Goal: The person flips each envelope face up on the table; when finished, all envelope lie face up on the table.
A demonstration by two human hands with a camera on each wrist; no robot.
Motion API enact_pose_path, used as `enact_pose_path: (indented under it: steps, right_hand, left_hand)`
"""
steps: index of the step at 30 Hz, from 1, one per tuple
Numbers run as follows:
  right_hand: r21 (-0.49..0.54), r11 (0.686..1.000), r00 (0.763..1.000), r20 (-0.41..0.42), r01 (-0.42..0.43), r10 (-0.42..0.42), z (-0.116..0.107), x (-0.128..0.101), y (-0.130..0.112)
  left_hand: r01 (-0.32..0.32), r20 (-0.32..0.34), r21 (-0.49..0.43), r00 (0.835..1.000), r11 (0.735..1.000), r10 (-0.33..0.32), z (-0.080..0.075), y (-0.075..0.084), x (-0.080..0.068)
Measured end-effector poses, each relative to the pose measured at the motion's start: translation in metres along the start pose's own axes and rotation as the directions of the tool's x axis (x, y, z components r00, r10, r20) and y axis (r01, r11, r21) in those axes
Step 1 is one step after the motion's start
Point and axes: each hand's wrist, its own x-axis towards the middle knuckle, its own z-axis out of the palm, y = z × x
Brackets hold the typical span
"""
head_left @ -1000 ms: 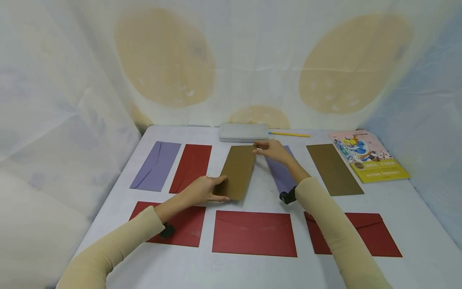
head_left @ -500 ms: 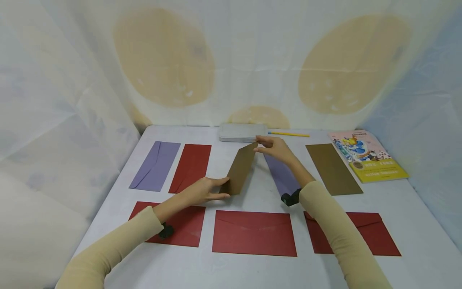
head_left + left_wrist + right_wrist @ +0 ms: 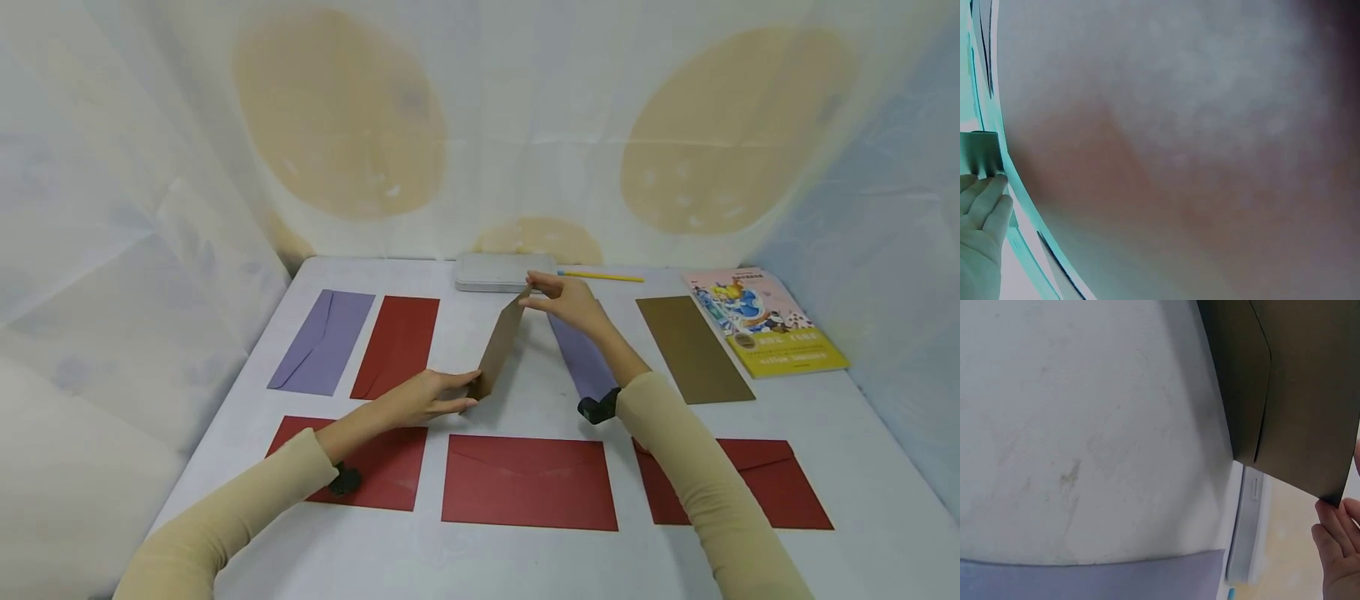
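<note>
While tilted up on its long edge above the white table, the brown envelope is pinched at its near corner by the left hand and at its far corner by the right hand. Bare tabletop is left either side, between a red envelope and a purple envelope. Writing on the book cannot be read, and the left wrist view is largely blurred.

You get soft, even brightness in the head view, with faint shadows and bowed edges. Your left wrist view is blurred and teal-tinted; the right stays sharp.
</note>
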Motion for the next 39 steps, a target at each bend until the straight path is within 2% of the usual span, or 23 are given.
enact_pose_path:
  steps: [8, 12, 15, 19, 23, 27, 33, 39]
  right_hand:
    - [-0.016, 0.999, 0.998, -0.049, 0.046, -0.047, 0.009, 0.008, -0.011]
    - [-0.043, 0.998, 0.997, -0.056, 0.051, -0.053, 0.013, 0.012, -0.015]
    - [-0.06, 0.996, 0.996, -0.058, 0.062, -0.065, 0.015, 0.014, -0.017]
    - [-0.091, 0.994, 0.996, -0.057, 0.067, -0.072, 0.017, 0.016, -0.021]
    - [-0.122, 0.99, 0.995, -0.061, 0.069, -0.077, 0.021, 0.018, -0.025]
    - [-0.139, 0.988, 0.995, -0.055, 0.069, -0.077, 0.025, 0.021, -0.027]
    - [-0.158, 0.984, 0.995, -0.046, 0.082, -0.09, 0.032, 0.024, -0.032]
    - [-0.137, 0.987, 0.994, -0.049, 0.086, -0.094, 0.035, 0.026, -0.031]
  left_hand:
    - [-0.008, 0.007, -0.042, 1.0, 0.999, 0.008, 0.0, -0.004, -0.005]
    - [0.015, -0.002, -0.042, 1.0, 0.999, -0.016, 0.0, -0.004, -0.008]
    - [0.046, -0.028, -0.014, 0.999, 0.999, -0.046, -0.002, -0.001, -0.011]
    - [0.062, -0.111, 0.034, 0.992, 0.997, -0.058, -0.007, 0.004, -0.012]
    - [0.018, -0.204, 0.078, 0.979, 0.997, -0.002, -0.015, 0.012, -0.01]
    - [-0.044, -0.255, 0.119, 0.964, 0.992, 0.073, -0.023, 0.019, -0.008]
    - [-0.133, -0.27, 0.145, 0.948, 0.98, 0.169, -0.029, 0.028, -0.007]
    - [-0.153, -0.25, 0.145, 0.95, 0.978, 0.185, -0.031, 0.03, -0.006]
